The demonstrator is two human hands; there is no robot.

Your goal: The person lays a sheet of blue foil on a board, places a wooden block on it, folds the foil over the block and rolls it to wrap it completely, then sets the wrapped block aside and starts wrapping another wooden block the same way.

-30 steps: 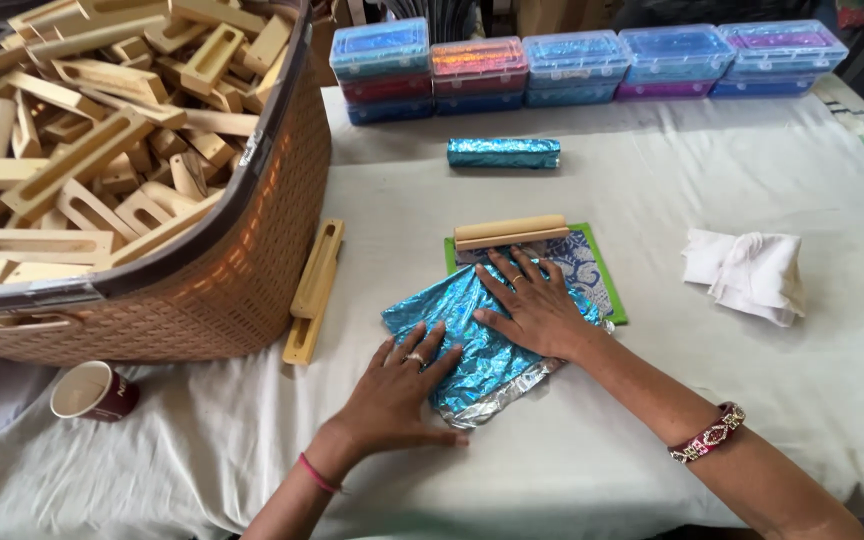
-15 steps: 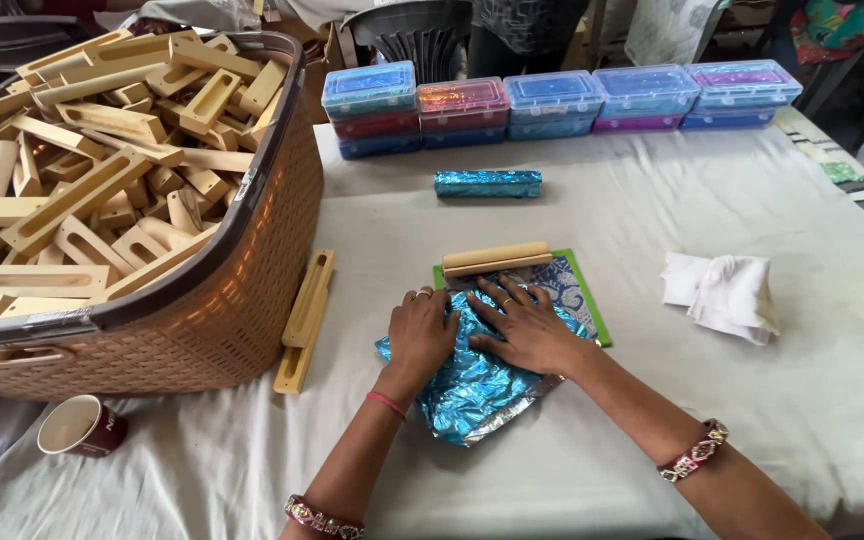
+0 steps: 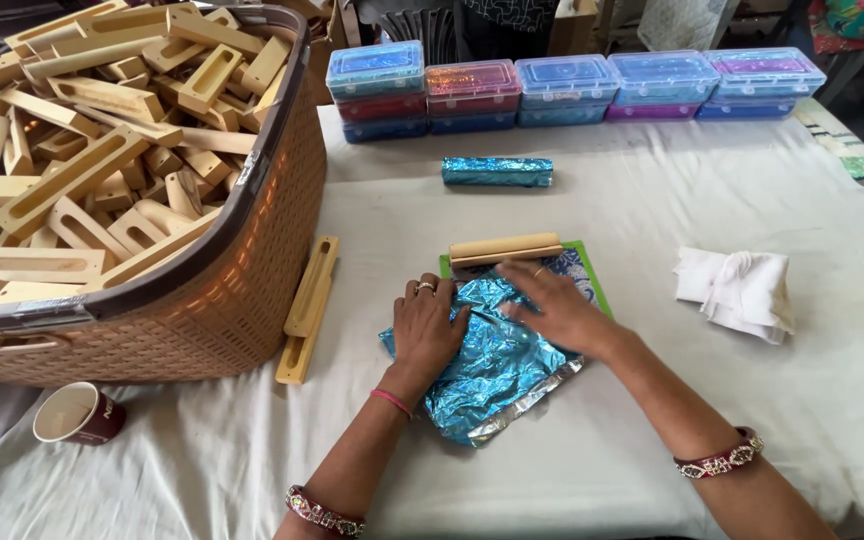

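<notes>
A person's 2 bare hands press flat on a crinkled sheet of shiny blue foil [image 3: 492, 375] that lies near the middle of a table covered with a white cloth [image 3: 592, 470]. The left hand [image 3: 428, 325] rests palm down on the foil's left part, fingers spread and slightly bent, gripping nothing. The right hand [image 3: 556, 308] lies palm down on the foil's upper right part, fingers stretched toward the left hand, also gripping nothing. The fingertips of the 2 hands nearly meet. The foil's silver underside shows along its lower edge.

Under the foil's far edge sits a green-bordered patterned mat [image 3: 584, 275], and a plain wooden block [image 3: 505, 248] lies across the mat's far end, just beyond the hands. Farther away on the table lies a block already wrapped in blue foil [image 3: 497, 171]. Behind it, a row of stacked clear plastic boxes [image 3: 572, 85] with coloured contents runs along the table's far side.

On the left stands a large brown woven basket [image 3: 242, 290] heaped with slotted wooden pieces. A long slotted wooden piece [image 3: 309, 306] lies on the table just beside the basket. A folded white cloth [image 3: 737, 290] sits to the right of the hands. A maroon cup [image 3: 79, 413] stands at the lower left, near the basket.
</notes>
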